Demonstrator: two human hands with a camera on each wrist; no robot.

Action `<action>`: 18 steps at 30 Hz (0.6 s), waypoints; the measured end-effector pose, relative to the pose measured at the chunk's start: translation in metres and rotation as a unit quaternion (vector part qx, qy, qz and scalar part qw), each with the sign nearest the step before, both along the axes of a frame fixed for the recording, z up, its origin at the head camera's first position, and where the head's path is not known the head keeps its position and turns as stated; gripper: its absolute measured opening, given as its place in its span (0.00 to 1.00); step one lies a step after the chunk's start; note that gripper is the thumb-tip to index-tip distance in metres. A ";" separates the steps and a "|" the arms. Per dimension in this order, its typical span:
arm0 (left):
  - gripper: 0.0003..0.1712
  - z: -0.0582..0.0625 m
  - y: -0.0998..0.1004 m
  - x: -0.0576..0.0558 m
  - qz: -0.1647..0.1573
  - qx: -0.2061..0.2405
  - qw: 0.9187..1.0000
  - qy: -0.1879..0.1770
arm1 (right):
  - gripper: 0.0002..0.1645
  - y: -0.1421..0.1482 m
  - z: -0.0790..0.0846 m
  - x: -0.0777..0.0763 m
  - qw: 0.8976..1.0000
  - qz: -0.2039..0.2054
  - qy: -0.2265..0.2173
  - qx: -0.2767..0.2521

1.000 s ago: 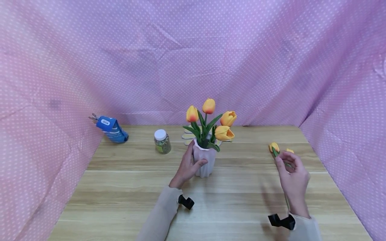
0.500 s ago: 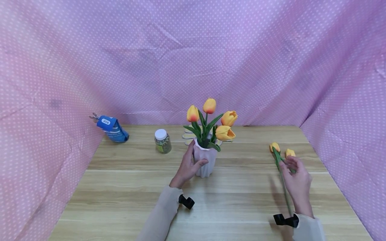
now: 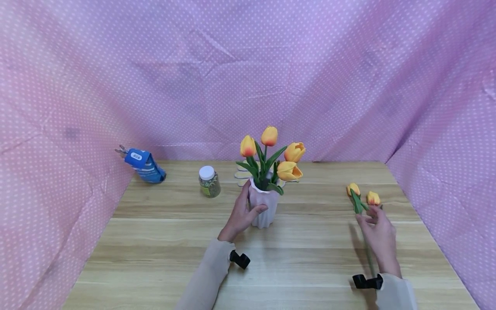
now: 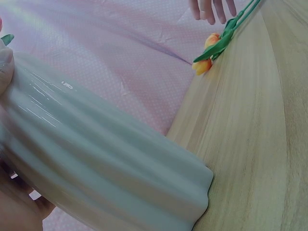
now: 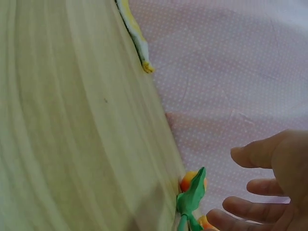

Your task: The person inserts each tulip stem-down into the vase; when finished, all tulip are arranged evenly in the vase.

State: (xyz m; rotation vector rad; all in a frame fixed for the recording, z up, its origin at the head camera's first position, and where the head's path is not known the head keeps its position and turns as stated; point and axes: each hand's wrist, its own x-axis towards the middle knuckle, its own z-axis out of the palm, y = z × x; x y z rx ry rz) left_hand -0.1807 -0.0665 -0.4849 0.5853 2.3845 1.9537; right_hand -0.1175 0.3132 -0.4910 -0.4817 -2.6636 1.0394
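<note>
My left hand [image 3: 241, 215] grips the side of a white fluted vase [image 3: 263, 209], thumb across the front. Several yellow-orange tulips [image 3: 269, 136] with green leaves stand in it. In the left wrist view the vase [image 4: 106, 144] rises from the wooden surface, partly covered by that hand. On the right, two more tulips lie on the table, one bloom [image 3: 353, 189] left of the other [image 3: 373, 198]. My right hand [image 3: 379, 237] is over their stems, hiding part of them. The right wrist view has its fingers [image 5: 255, 209] loosely bent and apart, with nothing between them, beside the green leaves [image 5: 192, 195].
A clear jar [image 3: 209, 186] with a white lid and green contents stands left of the vase. Further left is a blue packet [image 3: 145, 167] with a metal clip on top. Something flat and yellow-white [image 3: 241, 175] lies behind the vase. Pink dotted cloth [image 3: 217, 77] surrounds the wooden table [image 3: 162, 258].
My right hand has shifted back towards me and slightly right, uncovering the second tulip bloom and more of the leaves. My left hand and the vase stay in place.
</note>
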 end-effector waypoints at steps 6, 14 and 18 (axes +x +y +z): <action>0.55 0.000 0.000 0.000 -0.001 -0.002 1.000 0.003 | 0.36 0.003 -0.007 0.000 0.999 0.014 -0.031 0.003; 0.57 0.001 0.000 0.001 0.005 -0.006 1.000 0.006 | 0.40 0.008 -0.009 -0.002 0.996 0.012 -0.091 0.019; 0.58 -0.001 0.000 0.000 0.006 -0.003 1.000 0.008 | 0.39 0.010 -0.011 -0.002 0.993 0.019 -0.110 0.039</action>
